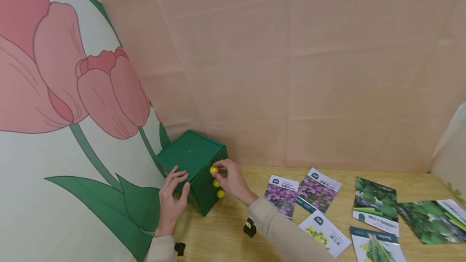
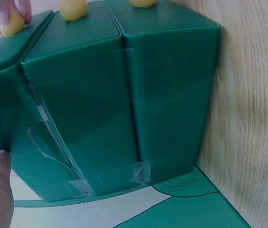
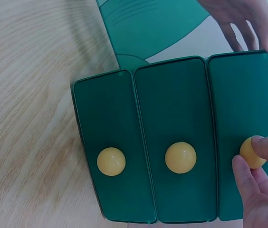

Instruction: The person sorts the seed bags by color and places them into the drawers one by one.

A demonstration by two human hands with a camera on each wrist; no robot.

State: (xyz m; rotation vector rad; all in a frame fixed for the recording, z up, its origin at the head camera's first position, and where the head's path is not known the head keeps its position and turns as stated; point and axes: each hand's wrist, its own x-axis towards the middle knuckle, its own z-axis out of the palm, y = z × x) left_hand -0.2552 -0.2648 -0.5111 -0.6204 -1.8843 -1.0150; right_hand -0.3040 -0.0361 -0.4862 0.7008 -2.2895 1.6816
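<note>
Standing upright on the worktop (image 1: 211, 239), in the corner beside the painted wall (image 1: 125, 155), is a green drawer box (image 1: 189, 153). Its front turns away from that wall, toward the person's right and a little back toward them. Three drawers are stacked one above another, each front panel's long axis running level across the box. The yellow knobs stick out from the front in an upright row: the top knob (image 3: 253, 154), the middle knob (image 3: 180, 157) and the bottom knob (image 3: 111, 161). Clear tape (image 2: 141, 172) crosses the seams on one side.

The right hand (image 1: 233, 179) has its thumb and fingers pinching the top knob. From where I stand I can't tell whether that drawer is out at all. The left hand (image 1: 172, 203) is at the box's near left edge, fingers loose and slightly bent over the top, thumb held apart.

Farther to the right lie seed packets: two with purple flowers (image 1: 281, 195) touching each other, one with yellow flowers (image 1: 324, 233) just nearer, then leafy green ones (image 1: 376, 201). A creased pinkish cloth (image 1: 291, 72) hangs behind everything.
</note>
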